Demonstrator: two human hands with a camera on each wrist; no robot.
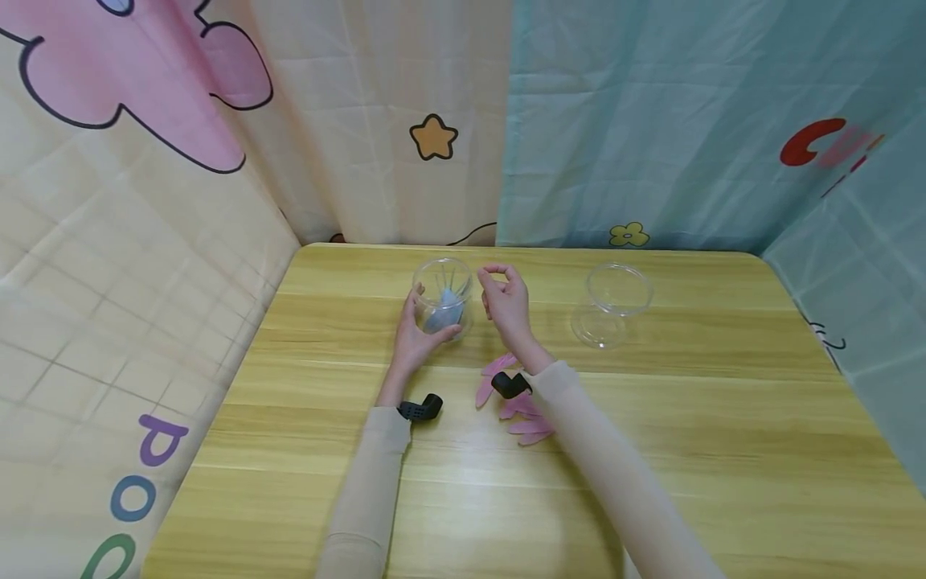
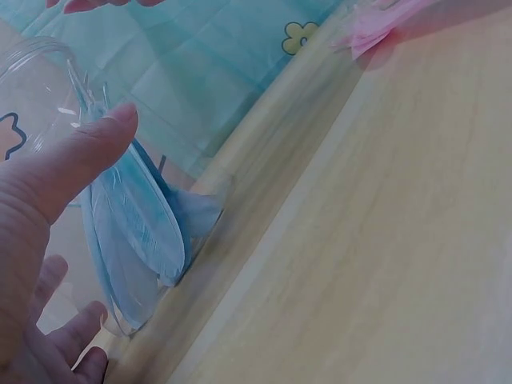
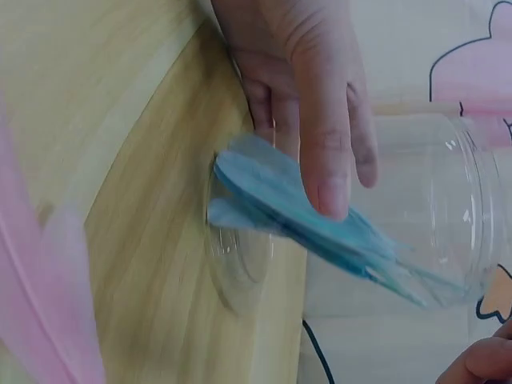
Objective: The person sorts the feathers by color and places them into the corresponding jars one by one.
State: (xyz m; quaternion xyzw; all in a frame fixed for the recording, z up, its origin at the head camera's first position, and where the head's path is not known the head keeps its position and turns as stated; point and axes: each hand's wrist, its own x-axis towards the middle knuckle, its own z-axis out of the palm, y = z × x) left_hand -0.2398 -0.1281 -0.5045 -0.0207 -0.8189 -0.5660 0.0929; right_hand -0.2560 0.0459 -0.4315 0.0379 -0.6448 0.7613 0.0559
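My left hand (image 1: 412,342) grips a clear plastic jar (image 1: 432,291), thumb on the near side and fingers around the left. Inside the jar lean several blue feathers (image 1: 446,312), their quills pointing up toward the rim; the right wrist view shows these feathers (image 3: 304,216) through the clear wall. Just right of the rim, my right hand (image 1: 508,304) hovers with loosely bent fingers, and nothing shows between them. Only its fingertips (image 2: 112,4) appear at the top of the left wrist view. Several pink feathers (image 1: 526,406) lie on the table, partly covered by my right forearm.
A second clear jar (image 1: 613,310) stands to the right with nothing visible in it. The wooden table (image 1: 723,450) has patterned curtains (image 1: 391,185) along its back and sides. Black wrist cameras (image 1: 421,408) sit on both wrists.
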